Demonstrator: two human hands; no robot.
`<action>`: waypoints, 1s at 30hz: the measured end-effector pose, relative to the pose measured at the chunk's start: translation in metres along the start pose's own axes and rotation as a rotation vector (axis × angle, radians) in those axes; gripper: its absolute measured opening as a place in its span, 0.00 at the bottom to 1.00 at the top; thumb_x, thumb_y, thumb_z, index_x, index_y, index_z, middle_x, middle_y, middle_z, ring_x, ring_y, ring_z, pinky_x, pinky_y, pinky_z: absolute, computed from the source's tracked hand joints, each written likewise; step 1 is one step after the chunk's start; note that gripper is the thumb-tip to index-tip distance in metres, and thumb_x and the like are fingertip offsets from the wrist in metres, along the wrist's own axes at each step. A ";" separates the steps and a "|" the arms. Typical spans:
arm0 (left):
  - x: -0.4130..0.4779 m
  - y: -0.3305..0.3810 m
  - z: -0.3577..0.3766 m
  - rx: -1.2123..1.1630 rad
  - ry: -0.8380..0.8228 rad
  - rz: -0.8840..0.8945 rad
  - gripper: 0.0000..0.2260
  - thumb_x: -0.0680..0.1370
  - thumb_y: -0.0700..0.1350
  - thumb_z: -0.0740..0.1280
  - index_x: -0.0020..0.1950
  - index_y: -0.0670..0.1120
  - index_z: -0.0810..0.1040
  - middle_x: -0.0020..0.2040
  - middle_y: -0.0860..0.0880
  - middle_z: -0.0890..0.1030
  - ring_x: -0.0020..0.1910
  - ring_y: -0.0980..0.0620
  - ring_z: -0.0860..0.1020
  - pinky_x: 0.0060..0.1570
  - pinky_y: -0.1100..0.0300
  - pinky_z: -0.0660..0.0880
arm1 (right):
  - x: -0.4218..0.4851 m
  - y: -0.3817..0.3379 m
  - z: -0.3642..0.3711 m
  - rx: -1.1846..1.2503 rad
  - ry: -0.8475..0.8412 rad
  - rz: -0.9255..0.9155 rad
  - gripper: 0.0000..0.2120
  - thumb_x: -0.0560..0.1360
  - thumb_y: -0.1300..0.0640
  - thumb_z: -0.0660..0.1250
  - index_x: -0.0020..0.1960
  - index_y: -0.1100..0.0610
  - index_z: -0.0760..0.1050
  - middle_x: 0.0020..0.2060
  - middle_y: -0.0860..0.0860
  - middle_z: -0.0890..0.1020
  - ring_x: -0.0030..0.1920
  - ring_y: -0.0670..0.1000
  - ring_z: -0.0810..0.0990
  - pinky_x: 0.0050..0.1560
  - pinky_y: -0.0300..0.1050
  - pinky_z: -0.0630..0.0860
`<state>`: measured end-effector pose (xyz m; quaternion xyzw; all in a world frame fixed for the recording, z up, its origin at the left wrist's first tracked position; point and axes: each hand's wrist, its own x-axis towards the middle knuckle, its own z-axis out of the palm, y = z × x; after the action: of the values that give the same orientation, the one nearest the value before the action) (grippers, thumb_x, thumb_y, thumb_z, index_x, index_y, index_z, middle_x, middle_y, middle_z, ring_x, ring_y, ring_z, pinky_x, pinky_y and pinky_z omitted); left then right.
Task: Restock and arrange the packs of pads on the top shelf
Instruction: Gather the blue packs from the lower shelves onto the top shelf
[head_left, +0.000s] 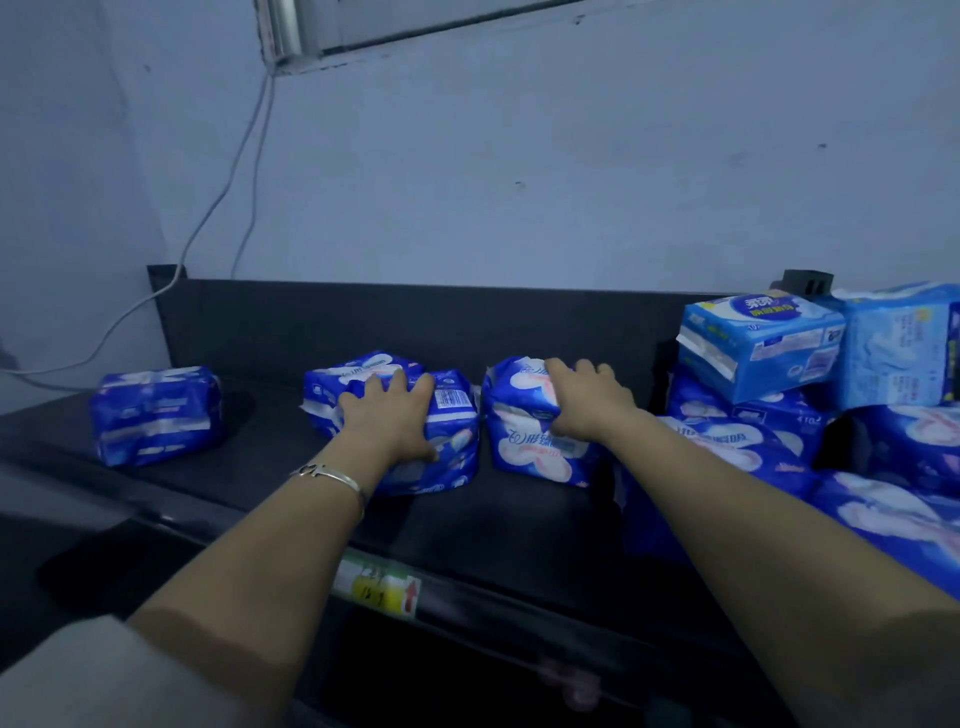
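Observation:
On the dark top shelf stand several dark blue packs of pads. My left hand grips a blue pack in the shelf's middle, fingers over its top and thumb on its front; another pack sits just behind it. My right hand grips a second blue pack with a white and pink flower print, just to the right. A lone blue pack stands apart at the left.
A loose pile of dark blue packs fills the shelf's right end, with light blue packs stacked on top. A yellow price tag sits on the shelf's front edge. White cables hang down the wall behind.

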<state>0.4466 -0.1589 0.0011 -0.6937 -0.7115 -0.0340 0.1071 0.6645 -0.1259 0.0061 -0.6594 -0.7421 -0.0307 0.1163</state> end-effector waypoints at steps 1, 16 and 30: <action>-0.004 -0.005 0.001 0.019 0.019 0.004 0.43 0.68 0.60 0.72 0.75 0.54 0.50 0.74 0.45 0.57 0.71 0.39 0.58 0.62 0.39 0.63 | -0.005 -0.004 0.002 -0.007 0.037 0.006 0.36 0.71 0.54 0.70 0.73 0.50 0.55 0.66 0.57 0.65 0.67 0.61 0.62 0.58 0.57 0.69; -0.116 -0.100 -0.026 -0.479 0.314 0.079 0.30 0.72 0.51 0.70 0.70 0.47 0.61 0.63 0.41 0.63 0.60 0.37 0.69 0.57 0.44 0.69 | -0.150 -0.123 -0.050 0.157 0.439 0.218 0.34 0.72 0.52 0.68 0.73 0.49 0.56 0.64 0.58 0.68 0.64 0.63 0.64 0.55 0.55 0.69; -0.205 -0.023 -0.034 -0.347 0.186 0.489 0.33 0.71 0.64 0.67 0.70 0.51 0.64 0.63 0.43 0.73 0.59 0.39 0.73 0.57 0.49 0.69 | -0.303 -0.083 -0.069 -0.087 0.259 0.530 0.30 0.70 0.51 0.67 0.69 0.48 0.61 0.60 0.57 0.72 0.63 0.62 0.68 0.45 0.51 0.66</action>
<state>0.4301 -0.3673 -0.0042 -0.8461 -0.4941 -0.1916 0.0569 0.6228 -0.4448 0.0175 -0.8252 -0.5210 -0.1149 0.1854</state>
